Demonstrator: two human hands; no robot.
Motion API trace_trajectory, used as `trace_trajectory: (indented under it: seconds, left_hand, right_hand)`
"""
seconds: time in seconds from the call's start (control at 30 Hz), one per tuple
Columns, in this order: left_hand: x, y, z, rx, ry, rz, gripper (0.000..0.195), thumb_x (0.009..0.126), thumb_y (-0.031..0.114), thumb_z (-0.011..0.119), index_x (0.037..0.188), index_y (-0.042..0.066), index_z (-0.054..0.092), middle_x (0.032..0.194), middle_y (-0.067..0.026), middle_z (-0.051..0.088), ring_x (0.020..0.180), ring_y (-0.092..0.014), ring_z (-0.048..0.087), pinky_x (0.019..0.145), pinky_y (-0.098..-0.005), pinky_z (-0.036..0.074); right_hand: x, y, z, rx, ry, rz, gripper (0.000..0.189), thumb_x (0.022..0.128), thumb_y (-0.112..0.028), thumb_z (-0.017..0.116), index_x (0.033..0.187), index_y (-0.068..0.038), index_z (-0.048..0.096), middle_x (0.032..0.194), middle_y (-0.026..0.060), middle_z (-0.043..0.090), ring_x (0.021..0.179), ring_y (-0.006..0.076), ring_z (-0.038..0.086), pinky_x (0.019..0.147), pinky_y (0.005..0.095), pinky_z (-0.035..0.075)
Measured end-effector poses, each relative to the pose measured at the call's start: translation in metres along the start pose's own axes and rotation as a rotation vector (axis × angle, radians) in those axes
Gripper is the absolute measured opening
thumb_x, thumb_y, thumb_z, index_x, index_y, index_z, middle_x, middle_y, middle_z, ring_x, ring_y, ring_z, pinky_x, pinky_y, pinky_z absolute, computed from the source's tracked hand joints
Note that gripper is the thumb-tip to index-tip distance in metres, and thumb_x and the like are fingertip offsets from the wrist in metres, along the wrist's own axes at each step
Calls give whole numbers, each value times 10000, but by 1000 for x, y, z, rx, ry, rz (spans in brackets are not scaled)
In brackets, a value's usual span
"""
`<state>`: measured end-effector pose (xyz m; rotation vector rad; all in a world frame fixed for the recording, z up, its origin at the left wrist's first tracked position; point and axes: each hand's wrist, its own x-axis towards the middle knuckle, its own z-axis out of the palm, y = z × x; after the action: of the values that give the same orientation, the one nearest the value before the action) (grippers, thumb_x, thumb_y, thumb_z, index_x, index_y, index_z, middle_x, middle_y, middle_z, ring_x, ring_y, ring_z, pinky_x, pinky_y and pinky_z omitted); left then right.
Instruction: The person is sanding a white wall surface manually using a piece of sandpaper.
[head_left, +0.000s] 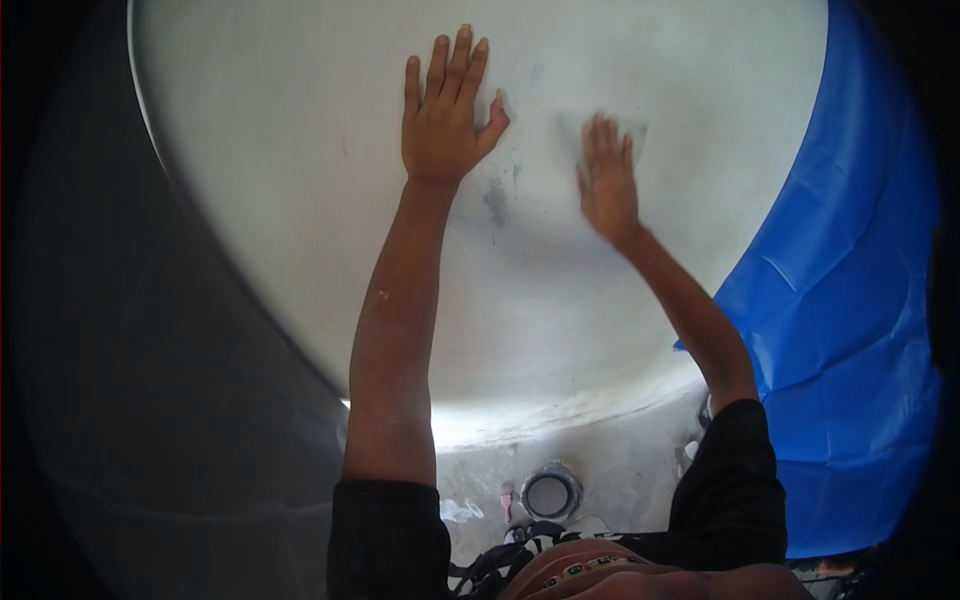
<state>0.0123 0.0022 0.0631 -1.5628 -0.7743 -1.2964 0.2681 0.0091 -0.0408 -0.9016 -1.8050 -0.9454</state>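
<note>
A white, smooth wall-like surface (540, 315) fills the middle of the view and curves at the rim. My left hand (444, 124) lies flat against its upper part, fingers spread, holding nothing. To its right, my right hand (609, 180) is blurred and presses a thin, pale sheet (639, 133) against the surface. Only the sheet's corners show past the fingers, so its material is unclear; it may be sandpaper. Grey smudges (496, 199) mark the surface between the hands.
Blue plastic sheeting (847, 337) hangs along the right side. On the grey concrete floor (622, 457) near my feet stand a round bucket (551, 491) with pale contents and, beside it, a red-handled paintbrush (506, 504). A dark grey surface (187, 375) spans the left.
</note>
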Motion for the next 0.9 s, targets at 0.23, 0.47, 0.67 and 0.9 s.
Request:
trace_trajectory:
  seconds: [0.23, 0.47, 0.67, 0.9]
  left_hand:
    - [4, 3, 6, 3, -9, -1, 673, 910, 319, 606, 1554, 188, 462, 1641, -29, 397, 1529, -237, 335, 1260, -496, 205]
    - [3, 5, 9, 2, -2, 2, 656, 919, 307, 598, 1549, 182, 468, 1643, -31, 394, 1532, -233, 334, 1260, -499, 198]
    - [1, 3, 4, 14, -13, 5, 650, 922, 301, 597, 1547, 177, 471, 1643, -29, 394, 1527, -237, 343, 1258, -502, 203]
    - [1, 3, 7, 6, 5, 18, 643, 925, 306, 607, 1541, 174, 478, 1638, -31, 402, 1526, -240, 345, 1258, -505, 206]
  right_hand:
    - [81, -3, -32, 101, 104, -206, 795, 820, 3, 624, 1559, 30, 334, 1628, 236, 317, 1530, 389, 275, 1272, 510, 186]
    - [211, 44, -65, 13, 328, -13, 504, 1061, -83, 390, 1501, 154, 328, 1597, 294, 329, 1517, 399, 286, 1266, 501, 180]
    - [127, 31, -22, -20, 331, -110, 665, 948, -9, 588, 1567, 8, 344, 1644, 226, 299, 1529, 395, 274, 1243, 538, 209]
    - [-5, 12, -20, 59, -102, -103, 813, 842, 41, 564, 1596, 0, 263, 1676, 191, 244, 1553, 359, 238, 1264, 519, 194]
